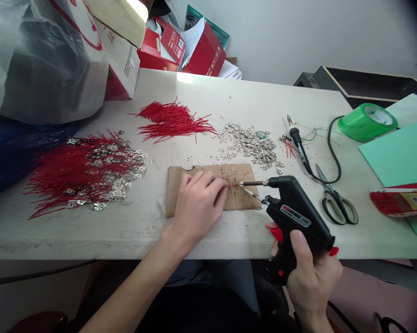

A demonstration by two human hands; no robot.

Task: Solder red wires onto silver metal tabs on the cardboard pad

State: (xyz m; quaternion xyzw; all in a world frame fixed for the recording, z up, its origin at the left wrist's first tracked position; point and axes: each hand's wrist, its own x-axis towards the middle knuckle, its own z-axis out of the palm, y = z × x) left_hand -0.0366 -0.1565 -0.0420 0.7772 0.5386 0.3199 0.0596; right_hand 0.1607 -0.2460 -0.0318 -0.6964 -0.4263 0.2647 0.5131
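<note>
My left hand [199, 203] rests over a piece of cardboard [180, 187] and pinches a short red wire [233, 186], whose far end meets a small metal piece near the tip of a soldering gun. The black soldering gun [298, 215] is in my right hand [310, 277], its tip pointing left over the speckled cardboard. Behind the cardboard lies a heap of small metal terminals [248, 143]. Loose red wires [174, 121] are piled farther back. On the left is a pile of red wires with metal terminals at their ends [90, 171].
At the right lie a soldering iron [299, 145] with its cord, scissors [335, 203], green tape [366, 121] and green sheets [399, 152]. Plastic bags [56, 69] fill the back left. Red boxes [205, 51] stand behind the table's far edge.
</note>
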